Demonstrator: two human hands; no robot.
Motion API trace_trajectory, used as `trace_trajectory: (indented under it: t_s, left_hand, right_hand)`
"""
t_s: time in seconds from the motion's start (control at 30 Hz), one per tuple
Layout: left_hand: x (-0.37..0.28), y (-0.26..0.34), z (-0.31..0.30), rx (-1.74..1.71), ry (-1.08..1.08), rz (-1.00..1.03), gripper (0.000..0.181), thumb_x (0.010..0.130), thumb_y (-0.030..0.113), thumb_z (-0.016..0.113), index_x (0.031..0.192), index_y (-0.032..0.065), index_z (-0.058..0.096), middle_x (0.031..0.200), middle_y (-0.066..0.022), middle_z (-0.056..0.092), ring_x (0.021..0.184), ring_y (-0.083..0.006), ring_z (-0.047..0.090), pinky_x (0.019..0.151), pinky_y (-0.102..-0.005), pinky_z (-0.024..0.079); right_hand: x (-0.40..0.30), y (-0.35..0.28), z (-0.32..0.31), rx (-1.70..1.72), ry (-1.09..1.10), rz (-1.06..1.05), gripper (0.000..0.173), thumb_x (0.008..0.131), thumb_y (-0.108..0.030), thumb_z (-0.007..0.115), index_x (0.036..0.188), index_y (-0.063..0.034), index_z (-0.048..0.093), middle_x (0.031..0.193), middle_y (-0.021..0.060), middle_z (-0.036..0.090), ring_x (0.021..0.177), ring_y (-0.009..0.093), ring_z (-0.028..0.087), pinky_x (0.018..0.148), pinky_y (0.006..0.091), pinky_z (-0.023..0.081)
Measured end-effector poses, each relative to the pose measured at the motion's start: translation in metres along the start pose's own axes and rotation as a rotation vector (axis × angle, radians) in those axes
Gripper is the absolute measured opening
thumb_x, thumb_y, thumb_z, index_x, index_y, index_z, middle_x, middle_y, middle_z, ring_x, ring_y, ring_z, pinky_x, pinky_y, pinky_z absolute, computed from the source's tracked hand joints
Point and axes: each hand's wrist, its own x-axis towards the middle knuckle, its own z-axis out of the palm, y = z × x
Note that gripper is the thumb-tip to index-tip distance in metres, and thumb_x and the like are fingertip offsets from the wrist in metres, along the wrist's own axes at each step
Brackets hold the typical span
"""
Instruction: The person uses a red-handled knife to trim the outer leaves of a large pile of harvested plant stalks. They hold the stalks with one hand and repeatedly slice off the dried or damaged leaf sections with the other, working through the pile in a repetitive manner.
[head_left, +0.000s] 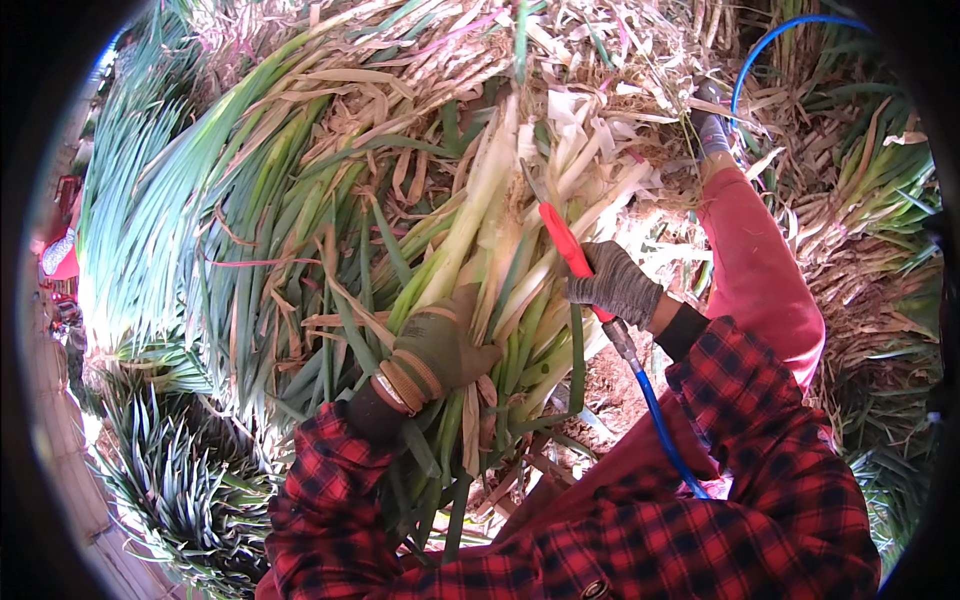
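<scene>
My left hand (435, 346), in an olive work glove, grips a few green onions (480, 199) partway along their stalks. Their pale white ends point away from me, and green leaves hang down past my wrist. In a grey knit glove, my right hand (619, 283) holds a red-handled air blow gun (564, 238). Its thin metal nozzle (529, 180) lies close over the white stalks; whether it touches them I cannot tell. A blue air hose (661, 427) runs from the gun's metal fitting down towards my lap.
A large heap of green onions (195, 202) spreads to the left, with another bundle (187, 480) below. Dry peeled skins (637, 45) litter the far side. My outstretched leg (761, 277) and more onions (862, 225) lie at right. A second stretch of blue hose (750, 60) curves past my foot.
</scene>
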Motion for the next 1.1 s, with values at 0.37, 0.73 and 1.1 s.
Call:
trace_trajectory:
  t_s: [0.37, 0.73, 1.1]
  left_hand:
    - [0.073, -0.091, -0.088, 0.069, 0.690, -0.106, 0.053, 0.070, 0.038, 0.078, 0.109, 0.0065, 0.061, 0.098, -0.0159, 0.064, 0.091, -0.0270, 0.063, 0.079, -0.0369, 0.050]
    - [0.124, -0.146, -0.136, 0.727, 0.463, -0.695, 0.100, 0.065, 0.055, 0.077, 0.145, 0.0200, 0.027, 0.145, -0.0043, 0.036, 0.130, -0.0251, 0.041, 0.101, -0.0464, 0.039]
    - [0.133, -0.149, -0.132, 0.738, 0.551, -0.626, 0.096, 0.062, 0.043, 0.083, 0.136, 0.0087, 0.033, 0.133, -0.0134, 0.046, 0.120, -0.0298, 0.051, 0.097, -0.0417, 0.044]
  right_hand:
    - [-0.031, -0.022, 0.009, 0.087, 0.011, -0.056, 0.038, 0.070, -0.025, 0.075, 0.092, 0.0022, 0.060, 0.067, 0.0064, 0.056, 0.063, 0.015, 0.052, 0.063, 0.0329, 0.046]
    - [-0.033, -0.024, 0.009, 0.154, 0.011, -0.156, 0.047, 0.070, -0.035, 0.075, 0.095, 0.0013, 0.058, 0.071, 0.0111, 0.057, 0.064, 0.022, 0.053, 0.064, 0.0342, 0.046]
    - [-0.040, -0.027, 0.014, 0.178, -0.030, -0.241, 0.042, 0.069, -0.032, 0.073, 0.088, -0.0003, 0.054, 0.064, 0.0099, 0.052, 0.058, 0.023, 0.050, 0.060, 0.0358, 0.044]
